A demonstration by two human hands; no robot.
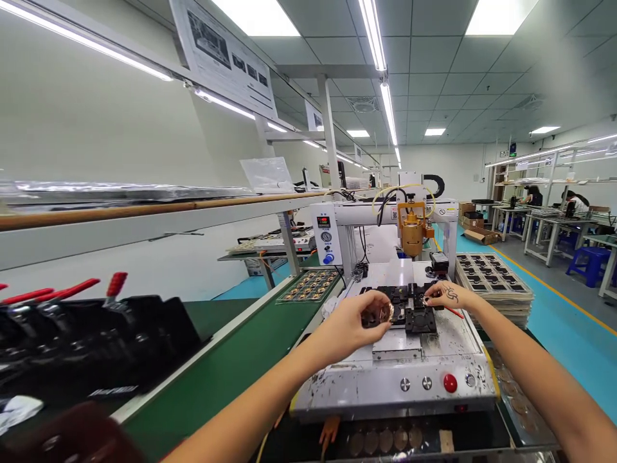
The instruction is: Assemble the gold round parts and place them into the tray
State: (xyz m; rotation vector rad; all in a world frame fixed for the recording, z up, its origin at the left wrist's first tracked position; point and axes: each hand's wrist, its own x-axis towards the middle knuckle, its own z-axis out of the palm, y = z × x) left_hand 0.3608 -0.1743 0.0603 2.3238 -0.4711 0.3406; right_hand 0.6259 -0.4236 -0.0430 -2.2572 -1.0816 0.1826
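Observation:
My left hand (354, 319) is curved, thumb and fingers closed on a small round part with a shiny gold-coloured rim (387, 312). It hangs at the left side of a black fixture (421, 321) on the white bench machine (357, 373). My right hand (449, 295) is at the fixture's right side, fingertips pinched together over it. Something small and shiny shows at those fingertips, too small to name. A red handle (454, 313) sticks out just below the right hand. The fingers partly hide the middle of the fixture.
Behind the fixture hangs a brass-coloured machine head (412, 235), beside a control box (328, 235). A tray of round parts (308, 285) lies on the green belt (260, 347) at left. Stacked trays (496, 283) stand at right. A red button (450, 383) is on the machine's front.

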